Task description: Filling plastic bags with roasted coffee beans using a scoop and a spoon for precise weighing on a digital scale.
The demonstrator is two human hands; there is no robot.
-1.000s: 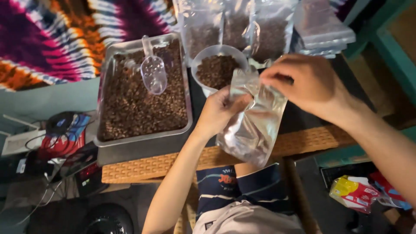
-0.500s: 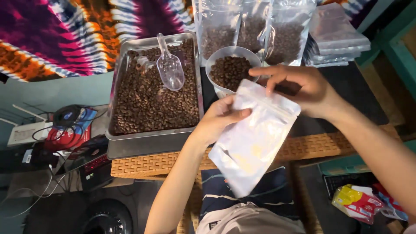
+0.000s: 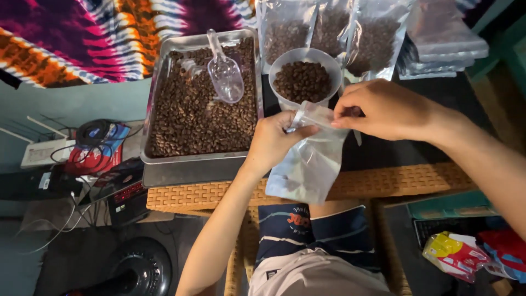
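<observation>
Overhead, a tie-dye cloth (image 3: 82, 33) hangs behind a woven wicker table (image 3: 394, 181) with a dark top. Metal tray (image 3: 159, 159), rectangular, full of roasted coffee beans (image 3: 192, 115); clear plastic scoop (image 3: 223, 68) lies on them. Filled clear pouches (image 3: 378, 41) stand behind a round bowl of beans (image 3: 304, 79). Empty silvery zip pouch (image 3: 309, 164) hangs over the table edge; left hand (image 3: 274, 140) and right hand (image 3: 383, 109) pinch its mouth, fingers closed on the rim.

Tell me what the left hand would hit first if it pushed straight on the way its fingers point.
Past the pouch it grips, the left hand points up and right, so it would probably meet the white cup of beans first, though depth is unclear.
</observation>
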